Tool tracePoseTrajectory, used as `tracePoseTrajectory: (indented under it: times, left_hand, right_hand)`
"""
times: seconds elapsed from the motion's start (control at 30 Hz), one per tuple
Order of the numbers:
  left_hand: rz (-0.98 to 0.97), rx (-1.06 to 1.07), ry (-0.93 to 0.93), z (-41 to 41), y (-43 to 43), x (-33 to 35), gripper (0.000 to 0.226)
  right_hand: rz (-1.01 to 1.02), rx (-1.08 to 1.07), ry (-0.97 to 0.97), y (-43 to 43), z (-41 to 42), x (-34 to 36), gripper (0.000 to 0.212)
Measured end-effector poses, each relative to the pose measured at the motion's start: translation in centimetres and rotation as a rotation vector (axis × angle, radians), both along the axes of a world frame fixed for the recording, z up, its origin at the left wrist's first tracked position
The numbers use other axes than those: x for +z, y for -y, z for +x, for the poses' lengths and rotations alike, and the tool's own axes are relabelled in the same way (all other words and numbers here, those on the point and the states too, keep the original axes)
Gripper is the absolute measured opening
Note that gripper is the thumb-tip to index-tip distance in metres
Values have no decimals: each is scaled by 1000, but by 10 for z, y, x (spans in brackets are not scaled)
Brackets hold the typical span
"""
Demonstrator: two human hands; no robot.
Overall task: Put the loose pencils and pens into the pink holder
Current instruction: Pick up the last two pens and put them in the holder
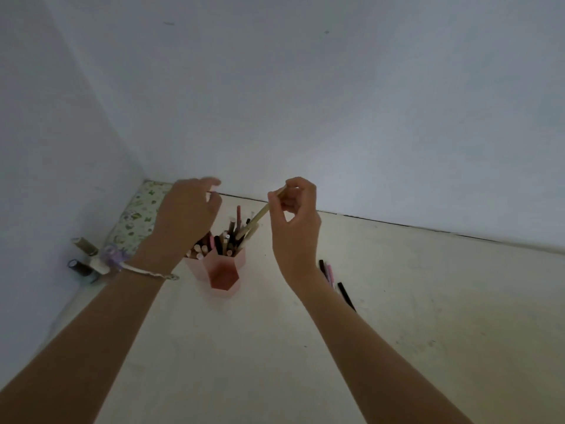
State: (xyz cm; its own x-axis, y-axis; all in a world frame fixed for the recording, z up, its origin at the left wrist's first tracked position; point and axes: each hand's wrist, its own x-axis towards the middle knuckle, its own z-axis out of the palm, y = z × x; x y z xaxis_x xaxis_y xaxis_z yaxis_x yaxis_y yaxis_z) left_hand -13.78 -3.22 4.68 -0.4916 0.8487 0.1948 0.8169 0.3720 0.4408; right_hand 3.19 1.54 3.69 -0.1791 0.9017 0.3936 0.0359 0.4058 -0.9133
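Note:
The pink holder [224,272], made of hexagonal cups, stands on the pale table near the wall and is packed with several pens and pencils. My right hand [295,223] pinches a pale yellow pencil [258,216] by its upper end; the pencil slants down with its lower end among the ones in the holder. My left hand [186,212] hovers over the holder's left side, fingers curled and apart, holding nothing. A few loose pens [336,281], black and pink, lie on the table to the right, partly hidden behind my right forearm.
A floral pouch [134,218] lies in the left corner against the wall. Small dark bottles [82,258] stand beside it. The wall [336,117] runs just behind the holder. The pale table [428,301] stretches right and toward me.

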Motion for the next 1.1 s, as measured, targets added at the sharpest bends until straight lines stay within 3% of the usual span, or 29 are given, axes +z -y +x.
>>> tracePoseTrajectory:
  times: [0.1, 0.2, 0.27, 0.43, 0.5, 0.63, 0.73, 0.93, 1.1]
  left_hand:
    - [187, 76, 61, -1, 5, 25, 32]
    - [240, 64, 189, 7, 8, 40, 31]
    - [250, 57, 229, 18, 7, 45, 32]
    - [377, -54, 181, 82, -12, 34, 26]
    - [291, -117, 203, 120, -26, 13, 20]
    - [-209, -88, 427, 191, -44, -56, 19]
    - [-438, -25, 468, 219, -43, -100, 30]
    - [-494, 40, 373, 239, -46, -128, 36]
    - [-431, 95, 593, 222, -57, -126, 49]
  right_hand:
    - [45, 63, 149, 3, -12, -16, 22]
    - [235, 85, 396, 7, -15, -37, 7]
    - [352, 59, 538, 10, -10, -47, 10]
    - [364, -128, 478, -12, 33, -34, 19]
    - [268, -214, 441, -29, 60, -23, 24]
    - [126, -341, 398, -47, 125, -18, 26]
    - [61, -382, 435, -48, 169, -28, 27]
    - [-114, -354, 507, -40, 228, -59, 28]
    - [-234, -228, 621, -29, 231, -79, 22]
